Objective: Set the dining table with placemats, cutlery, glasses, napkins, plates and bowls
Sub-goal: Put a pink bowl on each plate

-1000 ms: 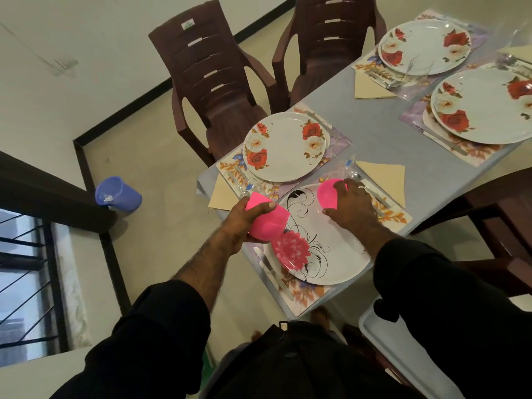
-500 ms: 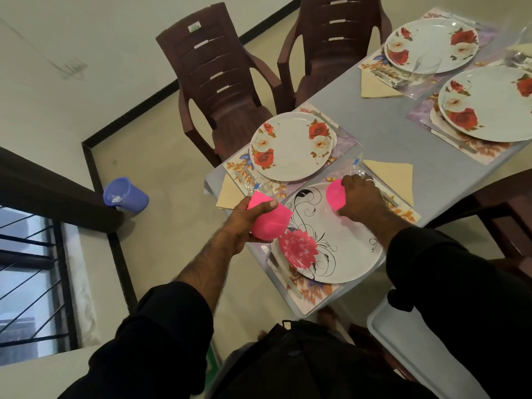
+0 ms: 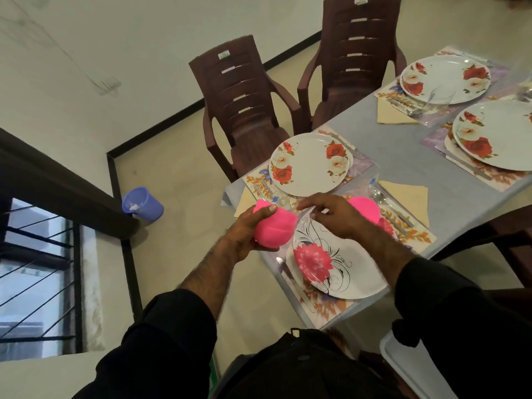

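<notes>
My left hand (image 3: 244,231) grips a pink bowl (image 3: 273,230) tilted in the air, just off the table's near-left corner. A second pink bowl (image 3: 364,208) rests on the far side of the white plate with a pink flower (image 3: 331,269). My right hand (image 3: 331,214) hovers over that plate's left rim, holding nothing, its fingers reaching toward the bowl in my left hand. The plate lies on a floral placemat (image 3: 325,309) with a knife (image 3: 290,280) on its left, a spoon (image 3: 380,198) and a folded napkin (image 3: 408,194) on its right.
Three rose-patterned plates (image 3: 309,164) sit on placemats at the other settings of the grey table (image 3: 403,156). Two brown plastic chairs (image 3: 244,110) stand on the far side. A blue cup (image 3: 143,203) is on the floor, and a white tray (image 3: 414,367) lies at bottom right.
My right hand let go of its pink bowl, which now sits on the flower plate, and swung left toward the bowl in my left hand. The left hand stayed about where it was.
</notes>
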